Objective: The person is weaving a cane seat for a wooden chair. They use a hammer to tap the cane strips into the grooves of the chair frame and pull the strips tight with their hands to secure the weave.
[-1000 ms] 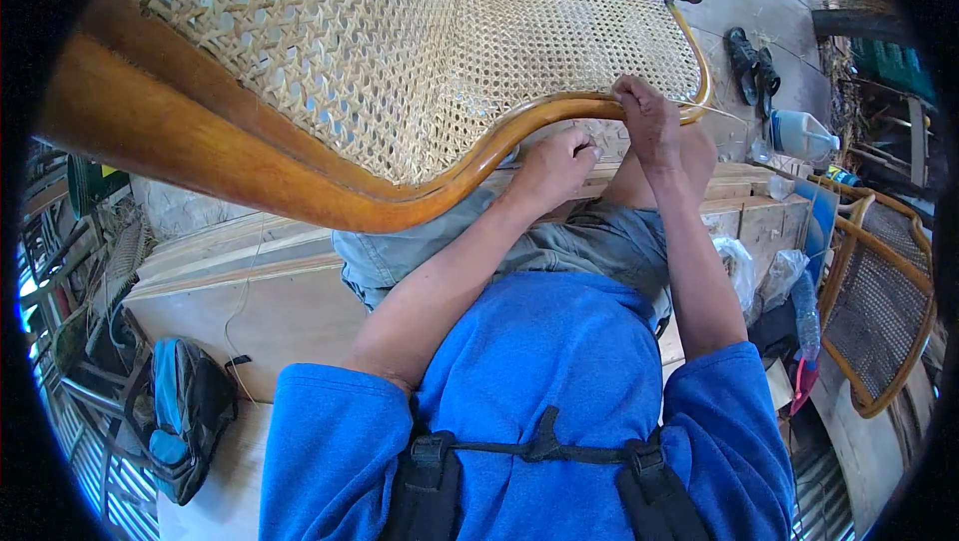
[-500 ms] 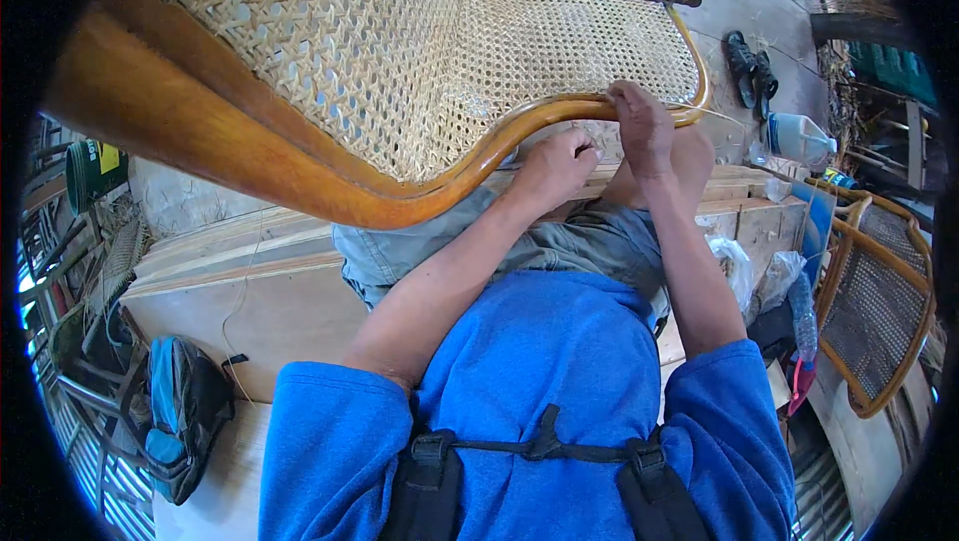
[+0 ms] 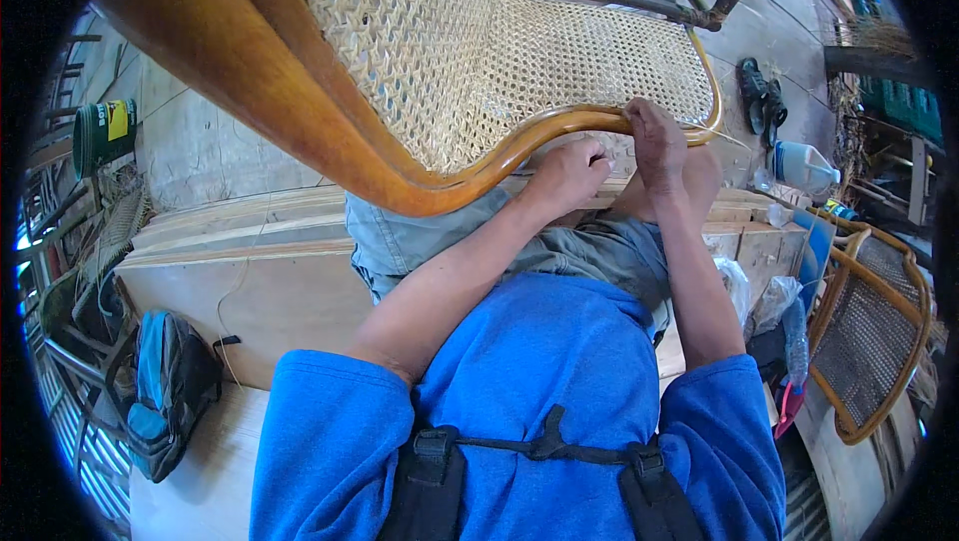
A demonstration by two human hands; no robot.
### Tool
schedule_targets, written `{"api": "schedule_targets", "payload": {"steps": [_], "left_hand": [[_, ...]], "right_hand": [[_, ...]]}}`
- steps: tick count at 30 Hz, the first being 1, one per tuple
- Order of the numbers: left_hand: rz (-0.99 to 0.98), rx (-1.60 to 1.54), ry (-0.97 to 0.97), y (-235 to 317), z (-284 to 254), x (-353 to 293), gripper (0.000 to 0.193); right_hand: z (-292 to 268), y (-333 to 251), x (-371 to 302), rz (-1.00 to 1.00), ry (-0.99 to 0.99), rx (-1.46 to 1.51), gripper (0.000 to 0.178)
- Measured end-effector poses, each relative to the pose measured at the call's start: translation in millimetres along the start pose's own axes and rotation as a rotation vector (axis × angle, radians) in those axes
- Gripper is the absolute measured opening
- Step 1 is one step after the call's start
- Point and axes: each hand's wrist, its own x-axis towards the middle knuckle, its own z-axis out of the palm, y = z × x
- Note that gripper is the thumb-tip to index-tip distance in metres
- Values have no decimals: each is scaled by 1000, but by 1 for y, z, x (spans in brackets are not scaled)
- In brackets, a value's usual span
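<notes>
A chair with woven cane webbing point(image 3: 410, 41) and a glossy curved wooden frame point(image 3: 554, 126) lies tilted across my lap. My right hand point(image 3: 661, 149) is closed at the frame's near edge, its fingertips curled over the wood. Just left of it, below the frame, is my left hand point(image 3: 571, 175), held closed in a loose fist. Whether its fingers pinch anything is hidden. A thin pale cane strand point(image 3: 724, 135) sticks out past the frame to the right of my right hand.
A wooden bench point(image 3: 200, 286) runs beneath me, with a backpack point(image 3: 170, 396) at left. To the right are a plastic jug point(image 3: 804, 167), dark sandals point(image 3: 762, 101), plastic bags point(image 3: 774, 303) and another cane-panelled piece point(image 3: 869, 331). A green bucket point(image 3: 104, 136) lies at far left.
The chair and surroundings have shifted slightly in the view, the chair toward the right. Both hands keep nearly the same pose beside the frame.
</notes>
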Motion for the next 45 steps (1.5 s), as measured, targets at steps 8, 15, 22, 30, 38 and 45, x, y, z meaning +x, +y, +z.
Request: {"api": "schedule_targets", "payload": {"steps": [8,15,22,30,38,45], "left_hand": [[-25,12,-21,-1,-3,-2,26],[-23,-36,-46,-1,-3,-1,25],[-34,16,-46,-3,-1,0,26],[-47,15,-30,-1,0,0,27],[-78,16,-40,-6,2,0,28],[-93,15,-98,-3,-2,2,29]], "right_hand": [[9,11,-1,94,8,121,8],[7,13,-1,-10,3,10,7],[7,11,-4,-43,13,-30,6],[8,13,-2,-55,48,51,7],[5,11,-5,-75,28,37,6],[13,18,-5,-28,42,-8,7]]}}
